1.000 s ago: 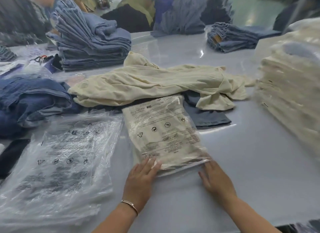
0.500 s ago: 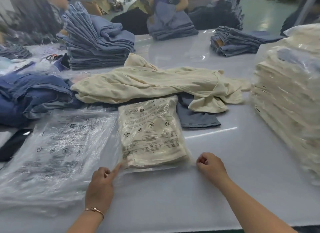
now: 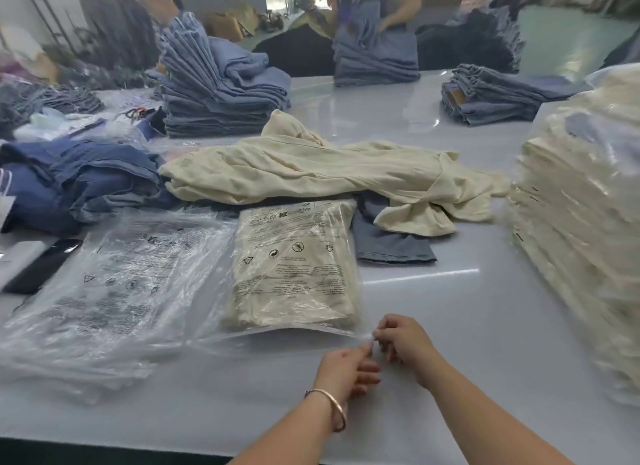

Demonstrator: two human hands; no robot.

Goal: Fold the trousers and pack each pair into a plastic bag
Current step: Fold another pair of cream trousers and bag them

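A folded cream pair of trousers lies inside a clear printed plastic bag (image 3: 294, 264) in front of me on the white table (image 3: 450, 326). My left hand (image 3: 346, 367) and my right hand (image 3: 403, 343) meet at the bag's near right corner, both pinching its open flap edge. Behind the bag lie loose cream trousers (image 3: 311, 167) spread across the table, with a grey-blue pair (image 3: 388, 243) partly under them. To the left sits a pile of empty plastic bags (image 3: 104, 298).
A tall stack of bagged cream trousers (image 3: 581, 243) stands at the right. Folded jeans stacks (image 3: 218, 94) (image 3: 491, 97) sit at the back, and dark blue trousers (image 3: 69, 180) at the left. A person (image 3: 377, 21) handles jeans across the table. A dark flat object (image 3: 45, 264) lies at left.
My left hand moved from the bag's near left corner to its near right corner, joining my right hand, and both now pinch the flap there. The bag lies further from me.
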